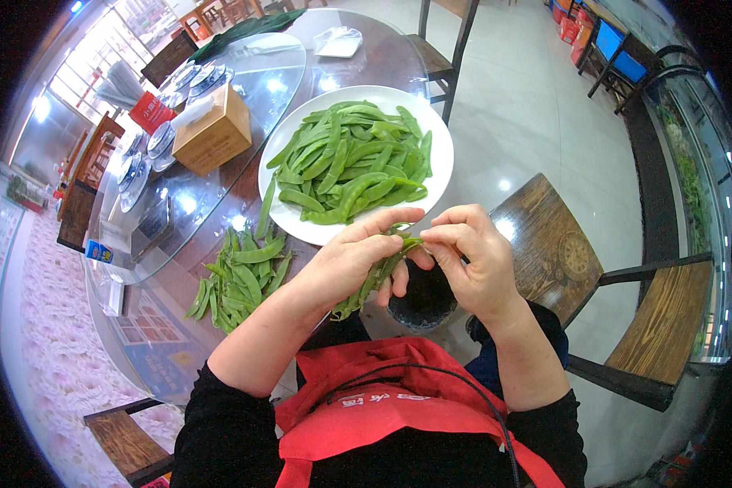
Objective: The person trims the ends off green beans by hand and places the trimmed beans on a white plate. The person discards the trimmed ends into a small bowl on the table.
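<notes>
My left hand [369,247] is closed around a small bunch of snow pea pods [375,280], which hang down from its palm. At the tip of one of these pods, the thumb and forefinger of my right hand [473,256] pinch together. Just beyond my hands, a white plate [436,189] is heaped with green snow peas [354,158]. A looser pile of snow peas [244,274] lies on the glass-topped table to the left, partly behind my left forearm. Below my hands is a dark round bin [424,302], partly hidden by my fingers.
A glass turntable [280,67] carries a wooden tissue box [213,134], stacked blue-and-white dishes [134,174] and a dark phone-like slab [152,229]. Close on the right stands a wooden chair [543,244]. Another chair [436,58] is at the far table edge.
</notes>
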{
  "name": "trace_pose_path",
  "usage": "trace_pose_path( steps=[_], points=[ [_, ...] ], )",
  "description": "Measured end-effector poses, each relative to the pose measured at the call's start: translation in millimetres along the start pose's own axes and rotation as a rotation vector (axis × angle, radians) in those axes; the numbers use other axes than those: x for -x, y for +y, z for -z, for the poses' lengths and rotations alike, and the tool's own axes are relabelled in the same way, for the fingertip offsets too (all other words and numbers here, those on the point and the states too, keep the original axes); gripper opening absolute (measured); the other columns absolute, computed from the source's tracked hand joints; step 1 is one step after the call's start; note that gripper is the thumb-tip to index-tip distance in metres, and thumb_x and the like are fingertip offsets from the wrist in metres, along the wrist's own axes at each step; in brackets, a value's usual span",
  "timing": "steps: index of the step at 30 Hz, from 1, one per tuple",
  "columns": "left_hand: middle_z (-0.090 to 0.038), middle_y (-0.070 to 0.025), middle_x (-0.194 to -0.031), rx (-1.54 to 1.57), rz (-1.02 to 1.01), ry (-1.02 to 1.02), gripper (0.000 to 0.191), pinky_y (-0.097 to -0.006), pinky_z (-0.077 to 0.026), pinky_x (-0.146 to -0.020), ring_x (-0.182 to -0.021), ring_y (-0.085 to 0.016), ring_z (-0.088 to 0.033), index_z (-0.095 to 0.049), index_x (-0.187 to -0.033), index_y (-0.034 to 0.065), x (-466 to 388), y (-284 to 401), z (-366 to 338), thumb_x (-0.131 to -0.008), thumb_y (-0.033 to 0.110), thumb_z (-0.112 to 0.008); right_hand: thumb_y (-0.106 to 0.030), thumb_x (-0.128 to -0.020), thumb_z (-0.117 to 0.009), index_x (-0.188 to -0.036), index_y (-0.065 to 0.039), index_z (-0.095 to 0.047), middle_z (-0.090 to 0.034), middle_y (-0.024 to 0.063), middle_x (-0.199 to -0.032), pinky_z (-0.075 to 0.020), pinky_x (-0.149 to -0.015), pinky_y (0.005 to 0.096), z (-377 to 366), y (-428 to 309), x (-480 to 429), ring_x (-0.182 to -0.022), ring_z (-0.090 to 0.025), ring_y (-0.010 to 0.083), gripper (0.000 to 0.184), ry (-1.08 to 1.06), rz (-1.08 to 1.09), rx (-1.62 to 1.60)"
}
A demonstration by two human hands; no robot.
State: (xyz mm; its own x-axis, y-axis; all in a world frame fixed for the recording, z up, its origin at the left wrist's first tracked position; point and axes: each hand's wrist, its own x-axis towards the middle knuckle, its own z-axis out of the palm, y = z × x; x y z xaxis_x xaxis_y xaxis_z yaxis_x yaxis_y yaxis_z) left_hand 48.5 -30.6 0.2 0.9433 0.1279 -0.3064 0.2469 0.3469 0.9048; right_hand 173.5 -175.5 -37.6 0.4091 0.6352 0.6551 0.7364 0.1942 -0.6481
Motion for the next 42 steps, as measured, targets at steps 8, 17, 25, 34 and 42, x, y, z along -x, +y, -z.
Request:
trace_pose_path(
  steps=[8, 17, 25, 34, 42],
  points=[
    [-0.061, -0.0123, -0.089, 0.159, -0.05, 0.109, 0.041, -0.0248, -0.051, -0.048, -0.062, -0.016, -0.06, -0.039, -0.135, 0.0019, -3.8, -3.2, -1.9, -0.095, 0.012, -0.039, -0.003, -0.076, -0.07, -0.089, -0.008, -0.066, -0.06, 0.0056, -0.084, -0.0507, -0.055, 0.0297, 0.2, -3.9, 0.6, -0.067, -0.063, 0.021, 0.015, 0.064, 0.104, 0.095],
    [-0.053, 0.0, -0.068, 0.099, 0.052, 0.034, 0.037, -0.0213, -0.042, -0.042, -0.051, -0.008, -0.05, -0.058, -0.109, 0.0019, 0.2, -2.8, -0.3, -0.084, 0.027, -0.07, -0.003, -0.077, -0.07, -0.088, -0.009, -0.067, -0.059, 0.0077, -0.082, -0.0494, -0.055, 0.0305, -2.5, -0.7, 5.0, -0.065, -0.062, 0.0224, 0.013, -0.001, 0.05, -0.097],
    [-0.054, 0.0007, -0.064, -0.173, 0.06, 0.116, 0.022, -0.0204, -0.043, -0.043, -0.052, -0.007, -0.052, -0.06, -0.092, 0.0042, 0.7, -1.6, 1.9, -0.085, 0.023, -0.07, -0.001, -0.078, -0.067, -0.09, -0.008, -0.066, -0.058, 0.0083, -0.08, -0.0494, -0.055, 0.0314, -0.5, -4.4, 1.5, -0.064, -0.061, 0.0234, 0.014, -0.049, 0.021, -0.07],
    [-0.056, -0.0003, -0.063, -0.23, -0.027, 0.2, 0.023, -0.022, -0.042, -0.047, -0.053, -0.008, -0.054, -0.062, -0.097, 0.0016, -4.5, -3.9, 4.9, -0.094, 0.023, -0.056, 0.001, -0.076, -0.065, -0.082, -0.002, -0.06, -0.058, 0.0073, -0.078, -0.0493, -0.056, 0.0259, 4.2, -6.1, 2.4, -0.059, -0.06, 0.015, 0.008, -0.091, -0.174, -0.138],
    [-0.061, -0.0044, -0.068, -0.67, -0.169, 0.154, 0.023, -0.0265, -0.045, -0.057, -0.063, -0.008, -0.053, -0.065, -0.086, -0.0002, 0.6, -2.3, -1.1, -0.083, 0.022, -0.069, -0.002, -0.078, -0.065, -0.079, 0.0, -0.059, -0.057, 0.0046, -0.073, -0.0475, -0.056, 0.0233, 7.4, -9.5, 0.8, -0.06, -0.058, 0.0096, 0.006, -0.228, -0.377, -0.223]
  ],
)
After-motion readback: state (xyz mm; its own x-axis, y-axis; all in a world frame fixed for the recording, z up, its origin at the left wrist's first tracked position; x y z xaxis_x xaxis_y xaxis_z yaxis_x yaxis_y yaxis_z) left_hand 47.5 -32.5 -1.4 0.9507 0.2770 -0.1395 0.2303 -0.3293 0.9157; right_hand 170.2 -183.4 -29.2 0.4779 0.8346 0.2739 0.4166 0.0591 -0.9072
